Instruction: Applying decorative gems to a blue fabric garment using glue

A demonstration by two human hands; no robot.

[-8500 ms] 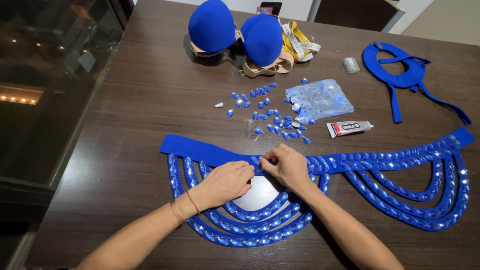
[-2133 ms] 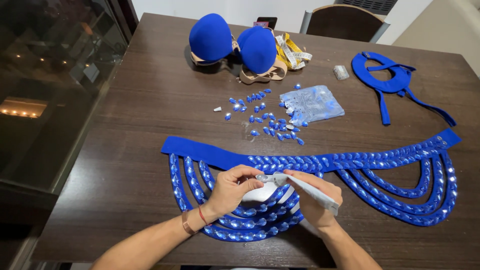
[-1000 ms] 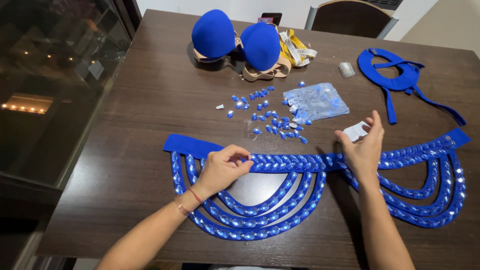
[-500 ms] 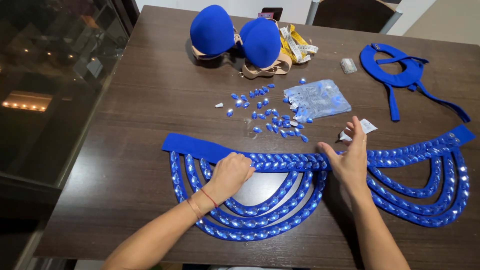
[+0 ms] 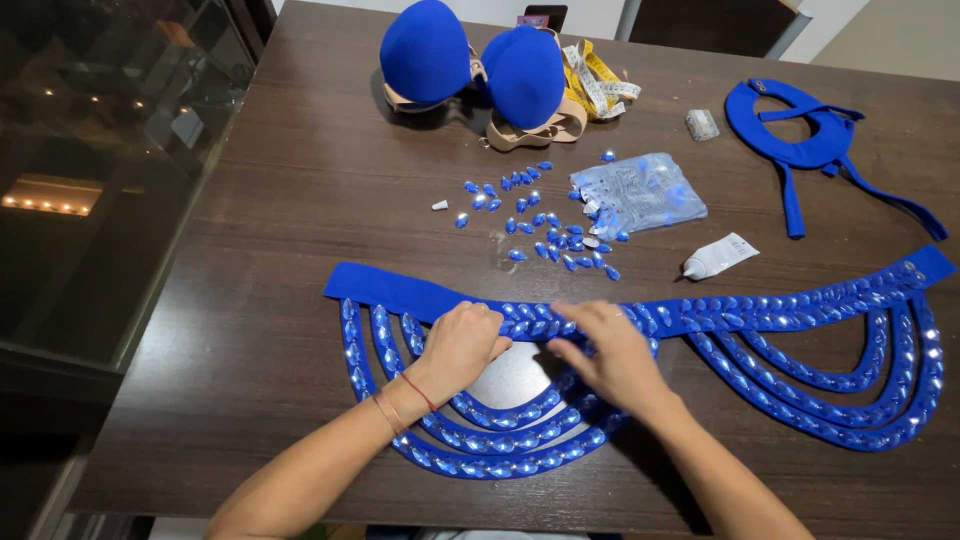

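Band (image 5: 700, 315) middle hidden under both hands (image 5: 540, 345); chair (image 5: 715, 20) cropped by top edge

Blue fabric band (image 5: 640, 318) lies flat on dark wood table (image 5: 250, 300), long, stretched left to right. Shiny blue gems cover its top strip in rows. Curved loops (image 5: 500, 450) hang below strip, also gem-covered, one set left, one set right. Left end of strip bare, no gems. Band's middle sits partly hidden under both hands.
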